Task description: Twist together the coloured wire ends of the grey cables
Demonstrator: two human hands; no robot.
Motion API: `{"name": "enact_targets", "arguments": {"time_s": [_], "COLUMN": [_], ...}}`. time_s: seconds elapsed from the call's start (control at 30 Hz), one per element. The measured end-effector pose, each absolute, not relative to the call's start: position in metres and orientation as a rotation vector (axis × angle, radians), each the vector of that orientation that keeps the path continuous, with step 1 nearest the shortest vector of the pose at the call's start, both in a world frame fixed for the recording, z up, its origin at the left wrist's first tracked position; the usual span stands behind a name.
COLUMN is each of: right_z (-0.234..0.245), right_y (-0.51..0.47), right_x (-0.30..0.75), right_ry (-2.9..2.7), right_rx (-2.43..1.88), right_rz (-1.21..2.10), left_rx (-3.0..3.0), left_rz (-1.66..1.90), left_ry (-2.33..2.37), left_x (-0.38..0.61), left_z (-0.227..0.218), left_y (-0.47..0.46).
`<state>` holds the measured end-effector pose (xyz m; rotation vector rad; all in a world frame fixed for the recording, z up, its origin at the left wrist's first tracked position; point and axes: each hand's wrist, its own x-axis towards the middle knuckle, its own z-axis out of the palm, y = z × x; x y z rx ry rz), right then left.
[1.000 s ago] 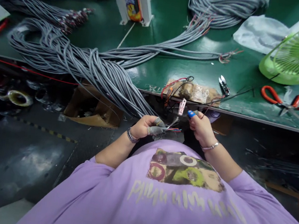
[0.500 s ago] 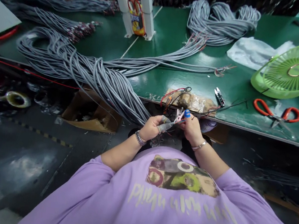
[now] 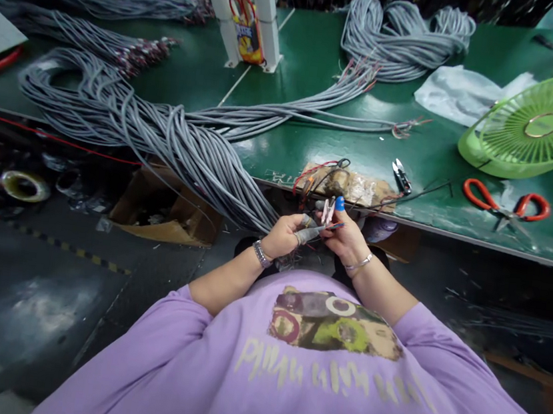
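My left hand (image 3: 283, 236), with grey wrapping on its thumb and forefinger, is closed on the stripped end of a grey cable. Thin coloured wires (image 3: 335, 226), red and blue among them, stick out from its fingertips toward my right hand (image 3: 347, 237). That hand is closed, its fingers curled by the wire ends and its thumb, in a blue cover, pointing up. Right beside this thumb stands a pale pink clip (image 3: 328, 210); whether the fingers grip it is hidden. A thick bundle of grey cables (image 3: 211, 165) hangs over the bench edge to my left hand.
On the green bench (image 3: 282, 161) lie a taped cardboard piece (image 3: 359, 188) with leads, small snips (image 3: 401, 177) and red-handled scissors (image 3: 505, 207). A green fan (image 3: 543, 125) stands right. More cable coils (image 3: 402, 41) lie behind. Below is an open carton (image 3: 170, 211).
My right hand has shifted slightly left and its thumb has risen off the wires. The wire tips now show against its fingers. The whole view has moved slightly.
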<state>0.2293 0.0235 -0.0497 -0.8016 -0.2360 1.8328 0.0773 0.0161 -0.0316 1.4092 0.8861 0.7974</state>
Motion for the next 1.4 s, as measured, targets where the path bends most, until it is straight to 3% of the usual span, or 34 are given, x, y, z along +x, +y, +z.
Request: {"name": "enact_targets", "arguments": {"time_s": [0.63, 1.07, 1.4], "right_z": [-0.075, -0.051, -0.053], "right_y": [0.001, 0.021, 0.025], "right_x": [0.249, 0.247, 0.243], "right_ry": [-0.354, -0.535, -0.374], "right_rx": [-0.721, -0.795, -0.833], "right_rz": [1.974, 1.909, 1.865], "left_rx": [1.476, 1.423, 1.382], "left_rz": [0.732, 0.862, 0.847], "left_ry": [0.962, 1.010, 1.020], "left_x": [0.041, 0.069, 0.079], "left_z": [-0.028, -0.029, -0.025], "left_y": [-0.025, -0.006, 0.001]}}
